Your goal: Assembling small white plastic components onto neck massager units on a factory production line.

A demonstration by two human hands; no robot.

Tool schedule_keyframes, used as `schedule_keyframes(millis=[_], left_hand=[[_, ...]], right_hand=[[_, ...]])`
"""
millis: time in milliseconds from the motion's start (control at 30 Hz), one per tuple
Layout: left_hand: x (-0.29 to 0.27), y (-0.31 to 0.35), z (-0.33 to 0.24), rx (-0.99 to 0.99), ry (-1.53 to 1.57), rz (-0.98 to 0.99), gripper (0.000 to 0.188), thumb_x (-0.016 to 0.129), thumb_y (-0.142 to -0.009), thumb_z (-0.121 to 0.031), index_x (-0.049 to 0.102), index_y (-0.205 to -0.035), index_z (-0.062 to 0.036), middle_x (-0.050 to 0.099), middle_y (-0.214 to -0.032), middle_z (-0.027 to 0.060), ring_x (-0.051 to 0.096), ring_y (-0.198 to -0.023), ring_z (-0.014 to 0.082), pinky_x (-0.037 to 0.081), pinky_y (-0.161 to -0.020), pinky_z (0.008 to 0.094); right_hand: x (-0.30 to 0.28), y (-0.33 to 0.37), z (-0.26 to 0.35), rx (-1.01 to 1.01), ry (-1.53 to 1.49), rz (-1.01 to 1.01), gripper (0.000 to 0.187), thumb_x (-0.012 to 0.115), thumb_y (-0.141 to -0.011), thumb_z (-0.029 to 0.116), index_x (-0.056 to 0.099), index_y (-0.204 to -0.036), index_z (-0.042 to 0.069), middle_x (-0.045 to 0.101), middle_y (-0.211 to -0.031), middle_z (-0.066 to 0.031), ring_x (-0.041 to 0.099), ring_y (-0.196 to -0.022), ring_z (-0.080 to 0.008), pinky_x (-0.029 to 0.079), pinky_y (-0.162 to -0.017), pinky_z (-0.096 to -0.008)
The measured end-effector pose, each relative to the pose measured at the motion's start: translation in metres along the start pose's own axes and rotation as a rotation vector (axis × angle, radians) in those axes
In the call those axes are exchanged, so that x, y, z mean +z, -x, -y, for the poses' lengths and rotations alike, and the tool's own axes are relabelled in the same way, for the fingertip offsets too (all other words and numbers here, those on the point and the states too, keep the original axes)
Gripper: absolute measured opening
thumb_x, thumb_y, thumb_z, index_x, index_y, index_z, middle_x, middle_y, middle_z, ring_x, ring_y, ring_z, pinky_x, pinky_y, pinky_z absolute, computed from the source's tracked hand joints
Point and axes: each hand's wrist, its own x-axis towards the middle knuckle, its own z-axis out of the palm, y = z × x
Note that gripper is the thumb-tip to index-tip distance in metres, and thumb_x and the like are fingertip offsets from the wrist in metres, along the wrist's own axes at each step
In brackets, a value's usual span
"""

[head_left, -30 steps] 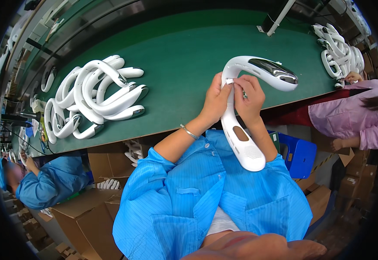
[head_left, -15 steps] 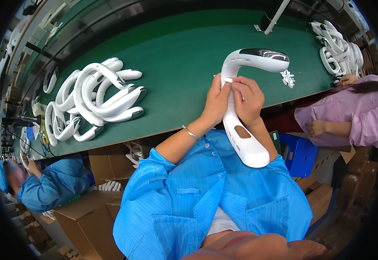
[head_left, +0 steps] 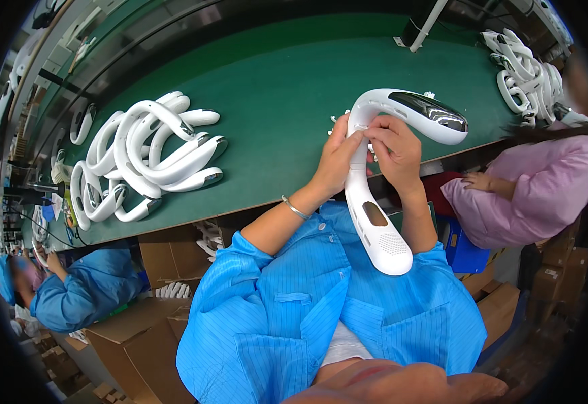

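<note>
Both my hands hold a white U-shaped neck-band device [head_left: 375, 222] above the near edge of the green work table [head_left: 280, 81]. My left hand [head_left: 338, 158] grips its curved middle from the left. From the right, my right hand [head_left: 395, 151] pinches the same bend with its fingertips. One arm of the device, with a dark glossy panel, points right over the table. The other arm hangs down toward my chest. A metal bracelet sits on my left wrist.
A heap of several identical white neck bands [head_left: 146, 158] lies at the table's left. Another pile [head_left: 523, 74] sits far right. A person in pink [head_left: 523, 188] works at my right, one in blue [head_left: 78, 289] at my left. Cardboard boxes [head_left: 139, 337] stand below.
The device has turned in my hands: its upper arm swung up off the table and back to the right. My fingers shifted along its bend. The person in pink drew an arm in.
</note>
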Motion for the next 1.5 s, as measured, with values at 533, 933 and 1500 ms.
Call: schedule_keyframes(millis=[533,933,1500], left_hand=[[0.019,0.002,0.005,0.175,-0.198,-0.021,0.03,0.038,-0.099,-0.028,0.042,-0.118,-0.0049,0.059,-0.088,0.0069,0.061,-0.068,0.0109,0.053,-0.056,0.0248],[0.008,-0.006,0.019,0.031,-0.176,-0.071,0.03,0.04,-0.099,-0.027,0.05,-0.11,-0.0008,0.06,-0.082,0.0077,0.061,-0.064,0.0119,0.053,-0.055,0.0254],[0.025,-0.086,0.002,-0.049,-0.194,-0.102,0.023,0.046,-0.096,-0.02,0.048,-0.103,0.0027,0.061,-0.086,0.0138,0.064,-0.07,0.0202,0.057,-0.055,0.0299]], right_hand=[[0.014,0.073,-0.09,0.515,-0.745,-0.152,0.05,0.063,-0.084,0.018,0.043,-0.127,0.004,0.052,-0.124,-0.0113,0.054,-0.112,-0.0217,0.046,-0.094,-0.0373],[0.018,0.023,-0.015,0.715,-0.831,-0.254,0.024,0.056,-0.084,0.003,0.059,-0.107,-0.002,0.061,-0.079,-0.0019,0.051,-0.055,-0.0021,0.038,-0.04,-0.0159],[-0.001,0.058,-0.029,0.858,-1.525,0.087,0.051,0.041,-0.096,0.039,0.04,-0.13,0.001,0.064,-0.1,-0.0203,0.067,-0.072,-0.0213,0.056,-0.058,-0.0287]])
